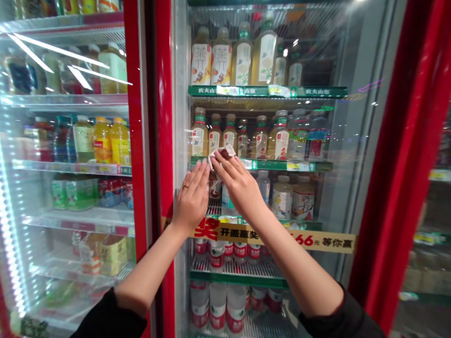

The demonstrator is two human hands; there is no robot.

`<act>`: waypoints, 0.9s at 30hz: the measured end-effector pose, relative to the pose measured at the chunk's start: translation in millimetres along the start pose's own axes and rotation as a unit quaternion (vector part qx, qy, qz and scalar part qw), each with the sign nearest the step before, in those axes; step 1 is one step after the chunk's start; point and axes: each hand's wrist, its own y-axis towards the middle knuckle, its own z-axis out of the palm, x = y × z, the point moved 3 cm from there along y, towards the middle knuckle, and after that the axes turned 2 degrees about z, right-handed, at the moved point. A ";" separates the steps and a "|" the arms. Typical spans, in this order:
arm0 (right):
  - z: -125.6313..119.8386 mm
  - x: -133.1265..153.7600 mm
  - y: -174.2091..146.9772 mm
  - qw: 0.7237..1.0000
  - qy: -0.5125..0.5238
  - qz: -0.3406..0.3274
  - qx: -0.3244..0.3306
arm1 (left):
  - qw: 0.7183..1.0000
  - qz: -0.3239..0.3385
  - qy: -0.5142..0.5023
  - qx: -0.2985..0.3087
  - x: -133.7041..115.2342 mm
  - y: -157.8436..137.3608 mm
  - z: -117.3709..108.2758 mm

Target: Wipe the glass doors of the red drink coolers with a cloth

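One red frame (pixel 164 101) left of left grip (pixel 191 196), which lies flat, fingers together, holding nothing; cloth (pixel 229 149) just right of it, held against glass (pixel 347 159) by right grip (pixel 237 176), fingers nearly straight; bottles (pixel 281 137) behind.

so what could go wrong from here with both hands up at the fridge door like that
The bare left hand looks to be against the glass, so it may leave smudges. The small cloth is under the fingers of the right hand and could slip loose. The right forearm crosses in front of the gold strip; if it rubs there, an edge might lift.
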 end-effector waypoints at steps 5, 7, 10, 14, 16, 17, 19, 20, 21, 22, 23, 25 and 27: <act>-13.8 -23.3 -20.0 1.000 -0.001 0.021 -0.019 | 1.000 0.005 -0.016 0.000 -11.1 9.0 7.7; -15.5 -29.4 -15.0 0.998 0.001 0.049 -0.040 | 1.000 0.008 -0.023 0.003 -14.8 13.2 11.7; -12.0 -27.2 -5.8 0.996 0.005 0.069 -0.052 | 1.000 0.002 -0.030 -0.001 -17.2 18.2 17.5; -8.9 -20.7 -18.2 0.999 0.000 0.033 -0.025 | 1.000 -0.005 -0.026 -0.010 -17.0 20.0 22.4; -11.3 -23.7 -33.0 1.000 -0.005 0.008 -0.012 | 1.000 -0.006 -0.022 -0.009 -16.9 19.5 23.3; -13.3 -26.9 -39.5 1.000 -0.007 0.001 -0.011 | 1.000 -0.006 -0.020 -0.009 -17.1 19.3 23.3; -17.1 -34.2 -46.2 1.000 -0.013 0.005 -0.025 | 1.000 -0.005 -0.018 -0.005 -18.6 19.4 23.2; -18.3 -37.2 -45.8 0.999 -0.015 0.016 -0.034 | 1.000 -0.003 -0.017 -0.002 -19.8 20.0 23.3; -18.6 -39.1 -43.0 0.998 -0.016 0.031 -0.043 | 1.000 -0.002 -0.017 0.003 -21.2 20.9 23.4; -18.1 -39.6 -38.6 0.998 -0.016 0.045 -0.050 | 1.000 0.000 -0.017 0.006 -22.8 22.2 23.5; -16.8 -38.6 -33.4 0.997 -0.014 0.058 -0.053 | 1.000 0.000 -0.018 0.008 -24.4 23.9 23.6; -13.2 -33.5 -24.8 0.996 -0.012 0.069 -0.050 | 1.000 -0.002 -0.018 0.000 -27.3 27.9 23.4; -10.7 -27.7 -24.0 0.998 -0.010 0.058 -0.036 | 1.000 -0.008 -0.020 -0.011 -29.3 31.6 23.3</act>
